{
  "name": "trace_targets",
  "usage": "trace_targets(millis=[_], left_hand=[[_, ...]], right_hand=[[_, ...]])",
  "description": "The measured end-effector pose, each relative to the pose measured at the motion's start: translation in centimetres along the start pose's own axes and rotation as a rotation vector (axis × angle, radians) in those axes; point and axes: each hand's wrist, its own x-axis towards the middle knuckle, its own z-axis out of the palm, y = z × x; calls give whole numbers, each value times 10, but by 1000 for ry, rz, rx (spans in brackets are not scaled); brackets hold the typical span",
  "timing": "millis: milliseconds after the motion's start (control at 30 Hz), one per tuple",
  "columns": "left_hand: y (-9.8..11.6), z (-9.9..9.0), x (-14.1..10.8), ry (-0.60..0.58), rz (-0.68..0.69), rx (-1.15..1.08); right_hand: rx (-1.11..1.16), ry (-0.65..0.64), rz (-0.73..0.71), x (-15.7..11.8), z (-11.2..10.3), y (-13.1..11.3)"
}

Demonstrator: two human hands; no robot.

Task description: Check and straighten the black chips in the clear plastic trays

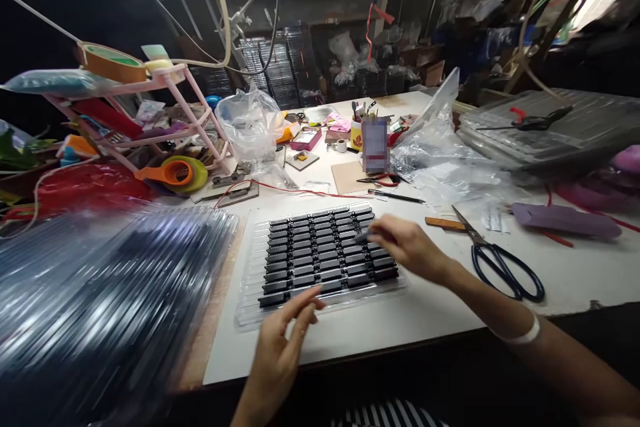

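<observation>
A clear plastic tray (pixel 247 310) lies on the white table, filled with rows of black toothed strips (pixel 327 257). My right hand (pixel 407 247) is over the tray's right side. Its fingers are pinched on a small black toothed piece (pixel 361 236), which is partly hidden by the fingertips and slightly blurred. At the tray's front edge, my left hand (pixel 283 343) has its fingers stretched out and apart. Its fingertips are close to the front row, and nothing shows in its grasp.
Stacked clear trays (pixel 125 293) stand left, blurred. Large dark-handled scissors (pixel 500 267) lie right, near a wooden-handled tool (pixel 443 223). Behind the tray are a red cord (pixel 300 192), red-handled pliers (pixel 385 180) and a black pen (pixel 397 196). A pink rack (pixel 193 117) stands back left.
</observation>
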Motion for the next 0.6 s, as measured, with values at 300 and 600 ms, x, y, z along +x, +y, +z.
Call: trace_targets(millis=[300,600], left_hand=[[39,-79,84,232,251,746],[13,-92,182,30,213,1036]], right_hand=[[-206,120,241,74,21,80],[-189,224,256,58,14,95]])
